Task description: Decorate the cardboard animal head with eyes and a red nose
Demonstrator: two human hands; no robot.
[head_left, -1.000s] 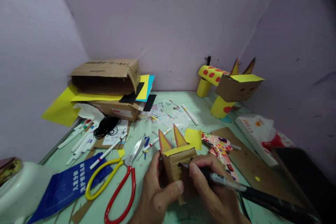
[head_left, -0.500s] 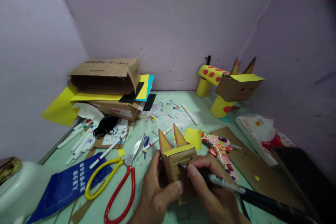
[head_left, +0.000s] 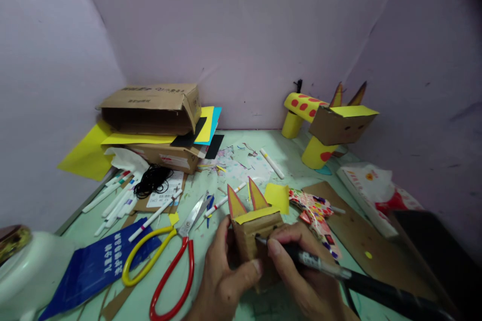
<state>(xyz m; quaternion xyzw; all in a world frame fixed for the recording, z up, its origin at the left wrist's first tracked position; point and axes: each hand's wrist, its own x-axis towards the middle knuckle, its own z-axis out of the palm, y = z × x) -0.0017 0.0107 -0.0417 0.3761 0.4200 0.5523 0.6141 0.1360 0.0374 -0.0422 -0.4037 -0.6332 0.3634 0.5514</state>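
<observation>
A small cardboard box point(head_left: 248, 246) with a yellow paper top and two pointed yellow ears point(head_left: 256, 194) edged in dark red stands upright near the front of the table. My left hand point(head_left: 229, 271) is wrapped round its left side, thumb across the front face. In my right hand point(head_left: 301, 266) is a black pen point(head_left: 312, 261), its tip touching a small dark spot on the box's front. Scissors point(head_left: 183, 233) with one yellow and one red handle lie open left of my left hand. A yellow paper piece point(head_left: 277, 198) lies just behind the box.
Behind right stands a finished-looking cardboard animal point(head_left: 342, 128) on yellow legs. Cardboard boxes point(head_left: 150, 95) and coloured paper are stacked back left. White markers point(head_left: 120, 205), black cord point(head_left: 153, 181), a blue packet point(head_left: 98, 271), a sticker sheet point(head_left: 316, 210), a tissue pack point(head_left: 376, 195) and a dark device point(head_left: 433, 256) surround my hands.
The pen tip has shifted very slightly down and left on the box's front, where a dark spot now shows more plainly. My left hand and the box have stayed in place.
</observation>
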